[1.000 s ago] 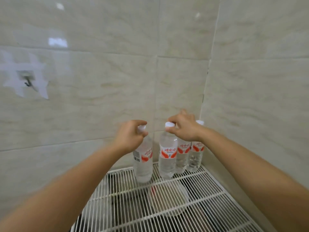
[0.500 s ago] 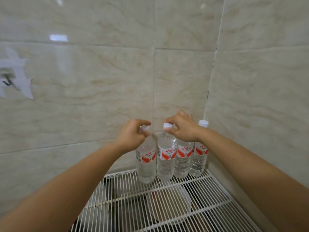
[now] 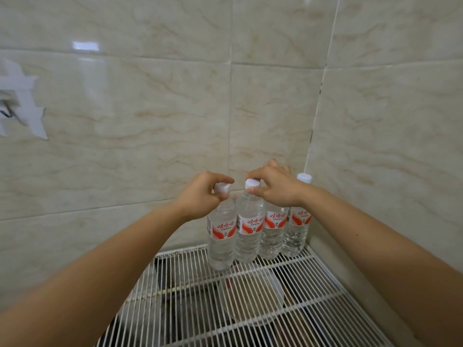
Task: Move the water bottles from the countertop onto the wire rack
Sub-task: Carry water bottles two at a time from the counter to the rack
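Observation:
Several clear water bottles with red-and-white labels and white caps stand upright in a row at the back right corner of the white wire rack (image 3: 313, 294). My left hand (image 3: 200, 194) grips the neck and cap of the leftmost bottle (image 3: 221, 236). My right hand (image 3: 274, 187) pinches the cap of the second bottle (image 3: 249, 234). To their right a third bottle (image 3: 273, 231) stands with its cap hidden behind my right hand, and a fourth bottle (image 3: 297, 229) stands in the corner, untouched.
Tiled walls (image 3: 150, 121) close the rack in at the back and right. Under the wires lies a round pale dish (image 3: 250, 296) among dark items. A taped wall hook (image 3: 10, 113) is at the far left.
Both hands carried their bottles back and right, closing them up against the two bottles in the corner. The view shifted slightly right.

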Available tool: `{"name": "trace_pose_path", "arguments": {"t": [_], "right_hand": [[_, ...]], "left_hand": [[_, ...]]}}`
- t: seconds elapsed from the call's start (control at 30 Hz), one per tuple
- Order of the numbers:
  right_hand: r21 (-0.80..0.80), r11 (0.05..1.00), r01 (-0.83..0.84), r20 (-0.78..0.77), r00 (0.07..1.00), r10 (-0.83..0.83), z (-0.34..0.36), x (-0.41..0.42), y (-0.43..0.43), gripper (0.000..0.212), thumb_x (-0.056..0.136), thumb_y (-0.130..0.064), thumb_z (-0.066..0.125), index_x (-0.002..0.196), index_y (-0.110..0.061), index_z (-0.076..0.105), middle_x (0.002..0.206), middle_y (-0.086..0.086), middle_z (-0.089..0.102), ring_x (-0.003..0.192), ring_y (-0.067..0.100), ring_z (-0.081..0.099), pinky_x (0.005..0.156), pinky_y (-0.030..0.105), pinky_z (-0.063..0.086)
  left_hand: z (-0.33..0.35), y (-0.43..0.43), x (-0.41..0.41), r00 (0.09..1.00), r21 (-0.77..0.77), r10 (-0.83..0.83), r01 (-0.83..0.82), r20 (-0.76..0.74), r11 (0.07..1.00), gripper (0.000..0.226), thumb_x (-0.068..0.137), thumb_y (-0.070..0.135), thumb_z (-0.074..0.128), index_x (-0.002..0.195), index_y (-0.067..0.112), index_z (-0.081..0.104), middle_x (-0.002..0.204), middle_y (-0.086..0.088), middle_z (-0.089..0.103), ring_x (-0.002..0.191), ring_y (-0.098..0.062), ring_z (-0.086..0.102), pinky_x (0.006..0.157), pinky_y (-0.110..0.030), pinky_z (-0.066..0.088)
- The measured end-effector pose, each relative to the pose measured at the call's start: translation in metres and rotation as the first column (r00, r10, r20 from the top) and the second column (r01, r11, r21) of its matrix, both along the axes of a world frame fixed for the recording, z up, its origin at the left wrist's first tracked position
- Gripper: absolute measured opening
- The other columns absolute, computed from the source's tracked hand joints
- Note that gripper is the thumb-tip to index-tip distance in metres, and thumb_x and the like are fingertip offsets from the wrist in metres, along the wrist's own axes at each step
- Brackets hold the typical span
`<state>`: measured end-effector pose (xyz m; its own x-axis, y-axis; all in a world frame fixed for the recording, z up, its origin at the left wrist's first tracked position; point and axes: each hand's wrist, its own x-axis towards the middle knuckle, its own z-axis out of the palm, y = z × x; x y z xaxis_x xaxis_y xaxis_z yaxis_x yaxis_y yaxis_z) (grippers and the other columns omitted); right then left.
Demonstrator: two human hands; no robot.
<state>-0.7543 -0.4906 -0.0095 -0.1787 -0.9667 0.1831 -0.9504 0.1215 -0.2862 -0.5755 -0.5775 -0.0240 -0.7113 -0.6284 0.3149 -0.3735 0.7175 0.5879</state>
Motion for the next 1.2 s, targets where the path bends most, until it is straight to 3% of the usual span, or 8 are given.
{"name": "trace_pose_path", "arguments": {"t": [0.13,0.33,0.43,0.6,0.73,0.87,1.0,1.2], "right_hand": [[0.010,1.000,-0.003,-0.006,1.000,0.003,0.000,0.000,-0.002,0.012,0.094,-0.042,0.052,0.101,-0.036,0.060,0.108,0.003,0.039,0.111,0.031,0.033,0.094,0.040,0.026],[0.016,0.999,0.037,0.016,0.999,-0.037,-0.001,0.002,-0.001,0.022,0.095,-0.041,0.051,0.113,-0.035,0.062,0.112,0.004,0.038,0.113,0.032,0.032,0.099,0.042,0.025],[0.008,0.999,0.049,-0.004,0.999,-0.049,-0.002,0.001,-0.001,0.010,0.093,-0.045,0.052,0.100,-0.043,0.058,0.112,0.005,0.046,0.117,0.034,0.037,0.097,0.043,0.025],[0.011,0.999,0.037,-0.120,0.992,-0.035,-0.001,0.006,0.004,0.009,0.092,-0.039,0.052,0.088,-0.033,0.055,0.106,0.004,0.054,0.116,0.027,0.037,0.093,0.043,0.026],[-0.009,0.998,0.064,-0.149,0.987,-0.065,-0.002,0.013,0.007,0.020,0.093,-0.033,0.051,0.109,-0.026,0.061,0.117,0.006,0.055,0.123,0.027,0.034,0.091,0.040,0.024],[-0.142,0.988,0.060,-0.143,0.986,-0.080,0.002,0.031,0.011,0.048,0.096,-0.030,0.049,0.142,-0.019,0.044,0.140,0.002,0.050,0.133,0.021,0.030,0.100,0.038,0.023],[-0.313,0.950,-0.009,-0.053,0.999,-0.008,0.002,0.069,0.013,0.039,0.096,-0.028,0.049,0.133,-0.015,0.053,0.134,0.000,0.056,0.129,0.018,0.036,0.100,0.033,0.025],[-0.323,0.937,-0.136,0.034,0.987,0.155,-0.023,0.170,0.004,0.033,0.094,-0.024,0.054,0.125,-0.012,0.058,0.126,0.002,0.060,0.124,0.021,0.042,0.102,0.038,0.032]], "left_hand": [[-0.001,-0.001,-0.002,1.000,0.005,-0.007,0.007,-0.002,1.000,0.037,0.090,0.013,0.060,0.127,0.016,0.057,0.133,-0.004,0.058,0.120,-0.019,0.053,0.096,-0.028,0.044],[-0.003,-0.001,-0.003,1.000,0.005,0.002,-0.002,-0.004,1.000,0.038,0.090,0.015,0.059,0.128,0.018,0.056,0.134,-0.003,0.057,0.121,-0.021,0.053,0.097,-0.030,0.044],[-0.006,0.002,-0.003,1.000,0.018,0.007,-0.007,-0.016,1.000,0.039,0.091,0.015,0.058,0.130,0.020,0.054,0.137,0.000,0.054,0.124,-0.020,0.051,0.099,-0.030,0.042],[-0.011,0.008,0.000,0.997,-0.021,0.060,-0.061,-0.042,0.998,0.044,0.092,0.021,0.056,0.135,0.021,0.048,0.137,-0.005,0.053,0.122,-0.021,0.052,0.102,-0.037,0.043],[-0.016,0.012,0.008,0.991,-0.042,0.124,-0.126,-0.055,0.991,0.048,0.091,0.030,0.057,0.137,0.024,0.045,0.136,-0.007,0.053,0.118,-0.022,0.054,0.098,-0.037,0.045],[-0.018,0.016,0.024,0.978,-0.105,0.201,-0.206,-0.050,0.973,0.047,0.094,0.036,0.050,0.139,0.024,0.042,0.136,-0.007,0.052,0.121,-0.023,0.051,0.098,-0.036,0.041],[-0.025,0.021,0.062,0.953,-0.135,0.290,-0.299,-0.083,0.944,0.036,0.097,0.032,0.044,0.127,0.017,0.057,0.131,-0.006,0.056,0.122,-0.021,0.050,0.100,-0.030,0.037],[-0.046,0.038,0.175,0.885,-0.150,0.465,-0.465,-0.033,0.873,0.033,0.097,0.028,0.044,0.123,0.015,0.059,0.130,-0.006,0.056,0.122,-0.023,0.049,0.100,-0.032,0.037]]}}
